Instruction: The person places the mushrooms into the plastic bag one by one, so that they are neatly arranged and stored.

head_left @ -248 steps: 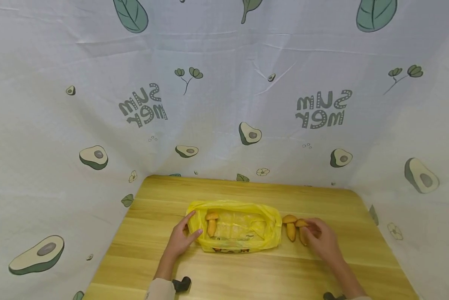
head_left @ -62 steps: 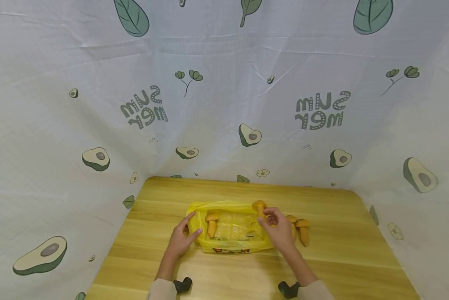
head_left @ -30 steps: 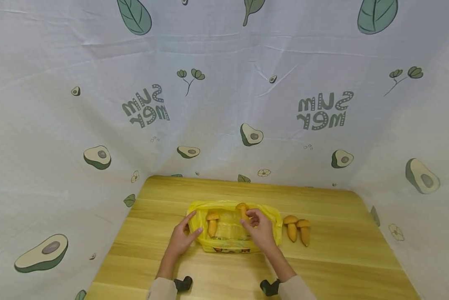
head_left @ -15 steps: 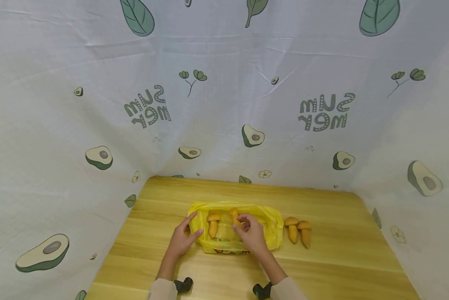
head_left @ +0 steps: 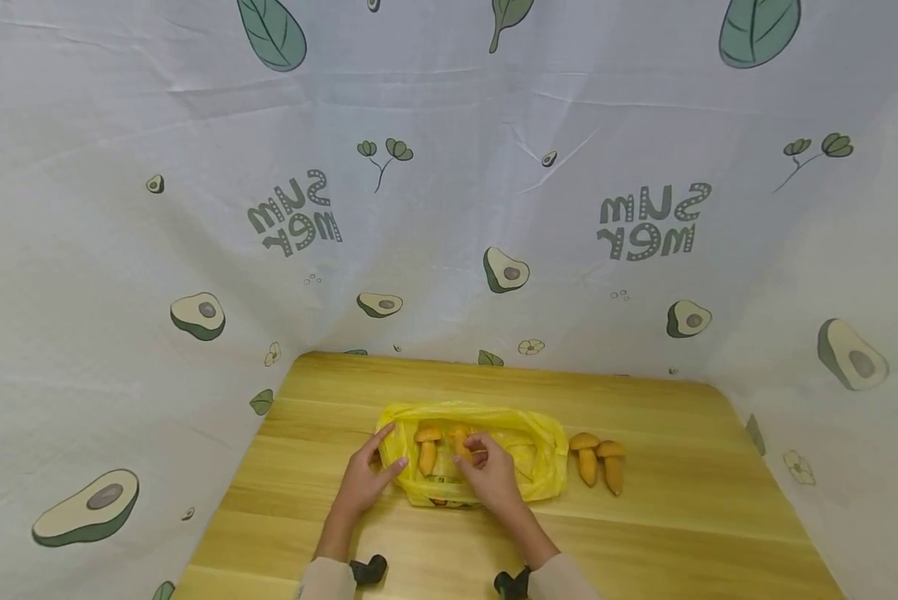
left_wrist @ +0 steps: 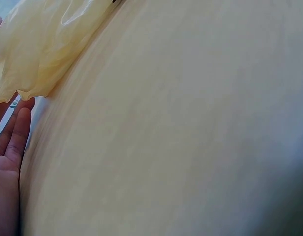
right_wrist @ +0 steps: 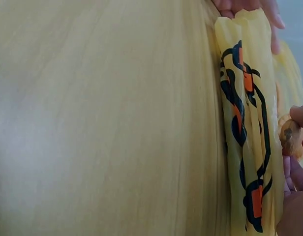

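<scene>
A yellow plastic bag (head_left: 548,471) lies with its mouth spread wide. My left hand (head_left: 360,482) holds its left rim, with thumb and index finger over the edge; other fingers show below the plastic in the left wrist view. Inside the bag, at the left, lies an orange-brown mushroom (head_left: 428,454). Just right of it, my right hand (head_left: 494,477) pinches a second mushroom (head_left: 459,438) by the stem, cap pointing away. The right wrist view shows this mushroom's stem end (right_wrist: 290,135) between thumb and fingers. The lower part of that hand is hidden behind the bag's wall.
Two more mushrooms, one (head_left: 585,458) beside the other (head_left: 612,467), lie on the wooden table (head_left: 681,467) right of the bag. A pale cloth printed with avocados (head_left: 505,271) hangs behind and on both sides. Black wrist mounts (head_left: 368,570) sit at both wrists.
My right hand has carried a mushroom from the group on the right leftward over the bag and lowered it beside the one inside. My left hand has stayed on the rim.
</scene>
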The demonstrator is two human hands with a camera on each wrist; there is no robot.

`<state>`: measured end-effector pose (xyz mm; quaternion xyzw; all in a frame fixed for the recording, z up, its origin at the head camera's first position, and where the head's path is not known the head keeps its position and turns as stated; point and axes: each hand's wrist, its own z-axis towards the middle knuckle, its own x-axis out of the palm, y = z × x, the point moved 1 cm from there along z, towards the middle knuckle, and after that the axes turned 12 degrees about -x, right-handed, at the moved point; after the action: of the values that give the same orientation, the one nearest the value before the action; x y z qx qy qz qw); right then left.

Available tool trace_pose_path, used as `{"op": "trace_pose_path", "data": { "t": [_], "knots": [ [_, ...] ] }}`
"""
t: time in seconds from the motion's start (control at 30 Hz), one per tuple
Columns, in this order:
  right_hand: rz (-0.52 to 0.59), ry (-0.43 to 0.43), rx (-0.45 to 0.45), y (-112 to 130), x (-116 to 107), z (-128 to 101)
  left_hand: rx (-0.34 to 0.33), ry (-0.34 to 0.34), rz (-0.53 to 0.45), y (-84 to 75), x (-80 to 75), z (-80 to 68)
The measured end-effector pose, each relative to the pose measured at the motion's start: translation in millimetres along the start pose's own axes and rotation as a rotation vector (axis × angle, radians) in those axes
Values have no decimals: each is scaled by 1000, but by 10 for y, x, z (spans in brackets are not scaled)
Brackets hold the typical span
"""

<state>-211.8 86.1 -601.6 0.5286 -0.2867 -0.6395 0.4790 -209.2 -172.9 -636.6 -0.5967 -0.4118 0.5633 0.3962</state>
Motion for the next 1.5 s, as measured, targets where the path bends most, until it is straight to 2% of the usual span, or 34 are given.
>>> {"op": "trace_pose_path", "data": {
  "t": [0.37, 0.47, 0.67, 0.8, 1.0, 1.17, 1.5],
  "knots": [
    [-52, -38, -4, 6, 146, 28, -4, -20, -34, -20, 16, -21],
    [-78, -48, -4, 20, 171, 32, -3, -17, -25, -101, 13, -47],
    [-110, -15, 5, 15, 206, 33, -4, 38, 8, -368, -75, -141],
    [-108, 27, 6, 6, 207, 20, -1, 36, 5, -434, -101, -186],
    [-99, 52, -12, -22, 188, 8, 17, 28, -14, -408, -87, -189],
    [-71, 68, 17, -25, 143, -9, 0, 45, 11, -391, -91, -162],
    [-59, 41, 39, -61, -54, -51, -13, -17, -35, -51, 22, -8]
  ]
}}
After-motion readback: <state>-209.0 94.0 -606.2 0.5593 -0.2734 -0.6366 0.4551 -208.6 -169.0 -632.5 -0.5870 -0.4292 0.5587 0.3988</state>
